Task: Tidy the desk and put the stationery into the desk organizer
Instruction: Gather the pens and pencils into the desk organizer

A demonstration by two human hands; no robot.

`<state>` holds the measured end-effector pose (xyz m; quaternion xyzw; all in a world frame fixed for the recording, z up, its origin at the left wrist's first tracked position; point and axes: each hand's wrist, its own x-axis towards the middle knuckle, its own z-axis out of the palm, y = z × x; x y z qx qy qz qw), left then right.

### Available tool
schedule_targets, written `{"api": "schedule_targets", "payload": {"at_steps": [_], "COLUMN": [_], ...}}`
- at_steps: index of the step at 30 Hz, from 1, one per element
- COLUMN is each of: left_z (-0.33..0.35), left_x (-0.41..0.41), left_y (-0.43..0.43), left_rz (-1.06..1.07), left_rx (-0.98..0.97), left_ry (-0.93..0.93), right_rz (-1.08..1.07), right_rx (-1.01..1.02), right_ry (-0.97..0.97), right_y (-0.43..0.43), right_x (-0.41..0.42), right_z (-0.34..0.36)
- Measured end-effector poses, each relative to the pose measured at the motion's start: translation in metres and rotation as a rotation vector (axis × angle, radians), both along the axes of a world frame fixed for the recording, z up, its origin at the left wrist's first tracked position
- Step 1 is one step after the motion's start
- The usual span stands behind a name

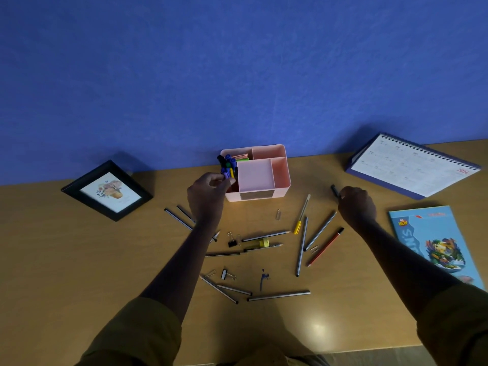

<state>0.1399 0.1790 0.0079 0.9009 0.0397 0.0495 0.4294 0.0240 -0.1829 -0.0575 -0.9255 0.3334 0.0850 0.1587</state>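
L fingers pinch blue marker at organizer; R fingers grip dark pen.

left grip pinches blue marker | right grip holds dark pen

Single head cam, wide-angle, above the bench near edge, pitched forward-down, close range; wall fills upper half of frame.
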Motion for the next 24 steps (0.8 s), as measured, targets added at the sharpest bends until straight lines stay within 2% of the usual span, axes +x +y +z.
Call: {"api": "schedule_targets", "payload": {"at_steps": [3, 6, 9, 16, 20, 24], "left_z": [0.002, 0.008, 0.015, 0.024, 0.030, 0.036], "left_x": [-0.004, -0.013, -0.026, -0.049, -0.053, -0.052], "left_y": [0.004, 0.000, -0.008, -0.022, -0.023, -0.014], "left_rz": [0.010, -0.033, -0.088, -0.262, -0.226, -0.182], "left_rx": [-0.063, -0.192, -0.347, -0.491, -0.543, -0.570], "left_ry": [-0.012, 0.010, 0.091, 0.354, 0.351, 0.314], "right_rz": [-0.040, 0.040, 0.149, 0.382, 0.507, 0.538], "right_rx": [0.100, 0.178, 0.236, 0.404, 0.452, 0.432], "right_ry": [-0.107, -0.212, -0.308, -0.522, -0.629, -0.671], "right_y": [0.010, 0.032, 0.067, 0.145, 0.176, 0.188], "right_x": [0.002, -0.001, 0.000, 0.005, 0.008, 0.010], "right_z": [0.008, 0.021, 0.036, 0.068, 0.084, 0.093]}}
